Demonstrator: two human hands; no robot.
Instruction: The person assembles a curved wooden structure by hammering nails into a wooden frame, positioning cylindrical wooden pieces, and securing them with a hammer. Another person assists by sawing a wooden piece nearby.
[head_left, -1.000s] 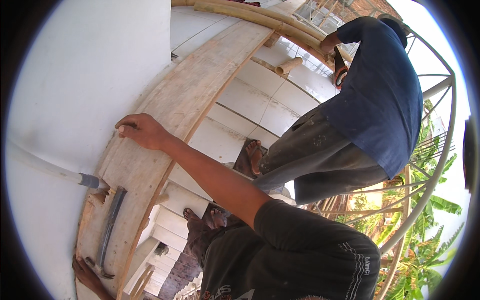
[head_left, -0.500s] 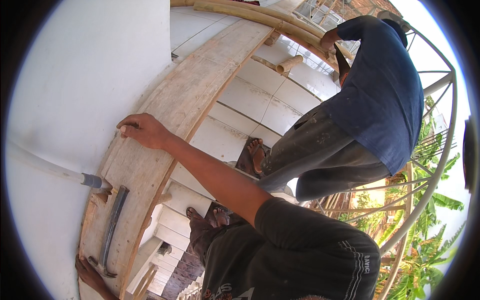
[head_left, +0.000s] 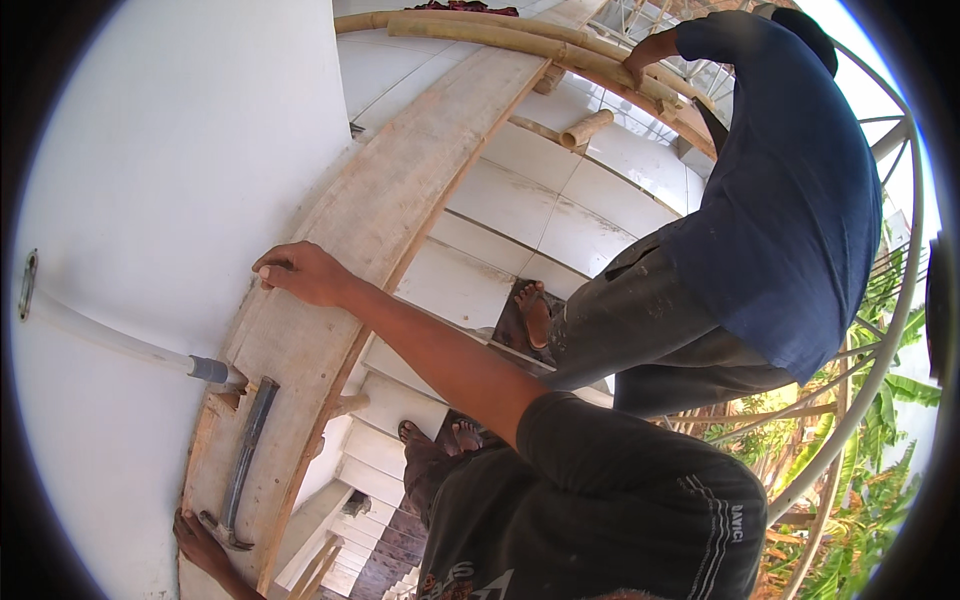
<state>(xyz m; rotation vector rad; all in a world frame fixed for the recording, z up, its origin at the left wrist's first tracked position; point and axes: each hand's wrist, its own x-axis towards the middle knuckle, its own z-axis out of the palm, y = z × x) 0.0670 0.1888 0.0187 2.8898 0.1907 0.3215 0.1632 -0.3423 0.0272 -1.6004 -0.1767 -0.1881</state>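
A long wooden board [head_left: 415, 155] lies along the white wall, curving in this view from the lower left to the top. Across its middle reaches my right arm. My right hand [head_left: 310, 275] rests there, its fingers curled at the wall-side edge. Low on the left, my left hand [head_left: 205, 545] holds the board's near end at the same edge, its fingers partly hidden. Close to it, a claw hammer [head_left: 245, 465] with a dark handle lies on the board, its head toward my left hand. Neither hand touches the hammer.
A white pipe [head_left: 130, 335] with a grey end runs along the wall to a notch in the board. White tiled steps [head_left: 510, 190] descend beside it. At right, a co-worker in a blue shirt [head_left: 790, 200] leans over bamboo poles [head_left: 500, 32]. A curved metal railing [head_left: 890, 350] stands behind.
The whole view has shifted, so the board, hammer and both hands appear slightly farther right. Both hands keep their places on the board. The co-worker's arm has moved along the bamboo.
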